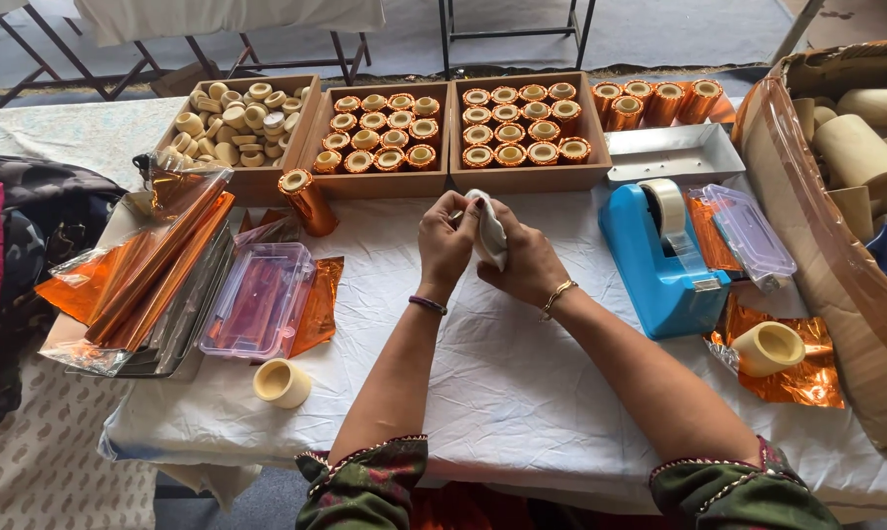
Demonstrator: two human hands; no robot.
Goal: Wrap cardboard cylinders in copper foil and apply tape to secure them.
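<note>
Both my hands meet over the middle of the white-covered table [522,383]. My left hand [445,240] and my right hand [524,260] together grip a small crumpled white cloth [490,231], fingers curled round it. Just beyond them stand two wooden trays [385,183] [532,177] filled with several short rolls wrapped in shiny orange foil. One foil-wrapped roll [308,201] stands upright on the table left of my left hand.
A third wooden tray [257,182] at the left holds bare cream rolls. Orange foil sheets [134,270] and a clear plastic box [257,299] lie left; a bare roll [282,382] sits near the front. A blue tape dispenser [659,260], a metal tray [674,152] and a cardboard box of tubes [836,236] stand right.
</note>
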